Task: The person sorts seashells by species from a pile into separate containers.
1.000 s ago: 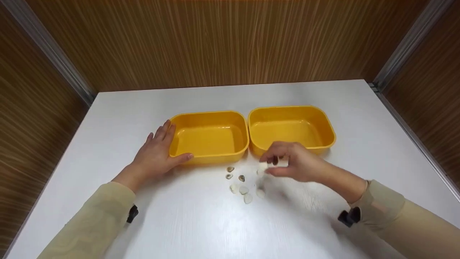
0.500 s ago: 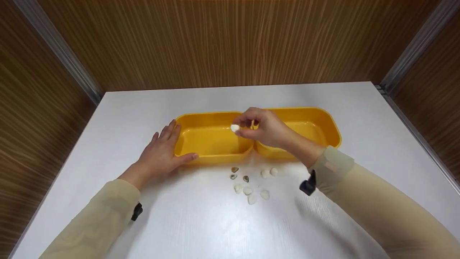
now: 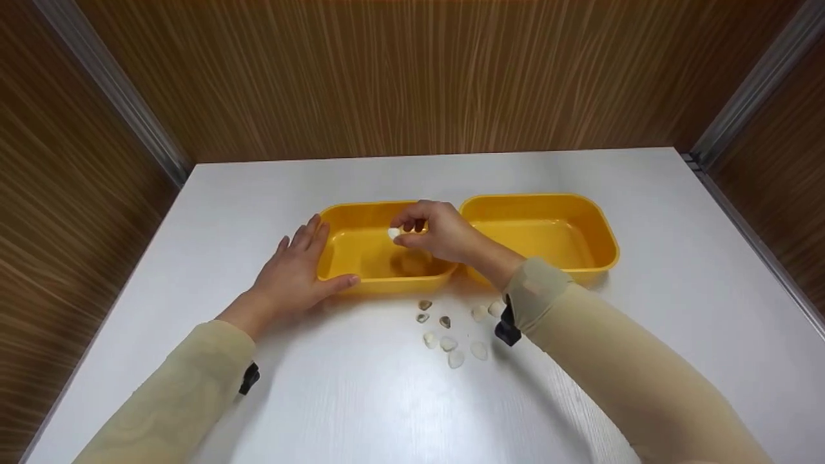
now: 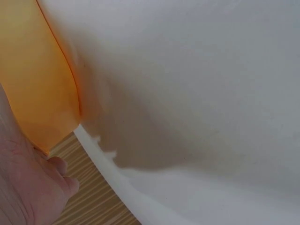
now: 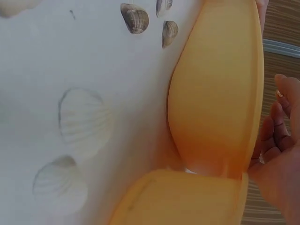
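White shell point(image 3: 394, 234): was pinched over the left yellow tray point(image 3: 358, 250) by fingers of the right hand point(image 3: 435, 231), presumably being small. Tray: was apparently steadied against shifting by uncurled fingers of the left hand point(image 3: 290, 276). Other shells point(image 3: 448, 344): were spread on the worktop point(image 3: 361, 399).

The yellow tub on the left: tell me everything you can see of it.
The left tub is glossy yellow, apparently plastic, an open-topped rectangle with rounded corners. It sits upright on the white table beside a similar tub. The left hand touches its left end, thumb at its front. The right hand holds a white shell above it, partly hiding its right side.
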The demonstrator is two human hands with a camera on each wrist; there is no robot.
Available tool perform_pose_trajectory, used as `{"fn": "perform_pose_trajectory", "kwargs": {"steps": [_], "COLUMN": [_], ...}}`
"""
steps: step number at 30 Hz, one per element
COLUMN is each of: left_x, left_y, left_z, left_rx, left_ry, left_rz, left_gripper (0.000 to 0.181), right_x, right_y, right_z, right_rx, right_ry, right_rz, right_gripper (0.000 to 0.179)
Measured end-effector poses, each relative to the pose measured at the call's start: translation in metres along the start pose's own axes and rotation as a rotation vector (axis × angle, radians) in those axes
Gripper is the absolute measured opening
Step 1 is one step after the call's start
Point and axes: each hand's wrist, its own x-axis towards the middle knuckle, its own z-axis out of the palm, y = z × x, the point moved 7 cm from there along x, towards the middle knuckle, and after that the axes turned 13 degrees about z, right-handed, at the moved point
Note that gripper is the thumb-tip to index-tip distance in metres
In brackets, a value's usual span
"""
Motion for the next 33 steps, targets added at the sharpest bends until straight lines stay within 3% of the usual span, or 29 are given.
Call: {"fn": "perform_pose_trajectory", "kwargs": {"steps": [10,16,22,33], "left_x": [0.001,0.002,0.001,-0.003], "left_y": [0.0,0.0,0.0,-0.004], "left_z": [0.0,0.001,-0.001,-0.002], "left_rx": [0.019,0.02,0.012,0.017], "left_ry": [-0.008,-0.007,0.005,0.005], "left_rz": [0.009,0.008,0.016,0.012], "left_gripper": [0.126,0.126,0.126,0.123], "right_x": [0.008,0.002,-0.018,-0.075], "right_y": [0.004,0.003,-0.008,-0.015], "right_z": [0.009,0.003,-0.015,-0.056], "right_rx": [0.018,0.007,0.013,0.066], "right_ry": [-0.025,-0.005,0.013,0.03], "right_rz": [0.039,0.051,-0.025,-0.139], "right_gripper": [0.027,0.032,0.029,0.026]}}
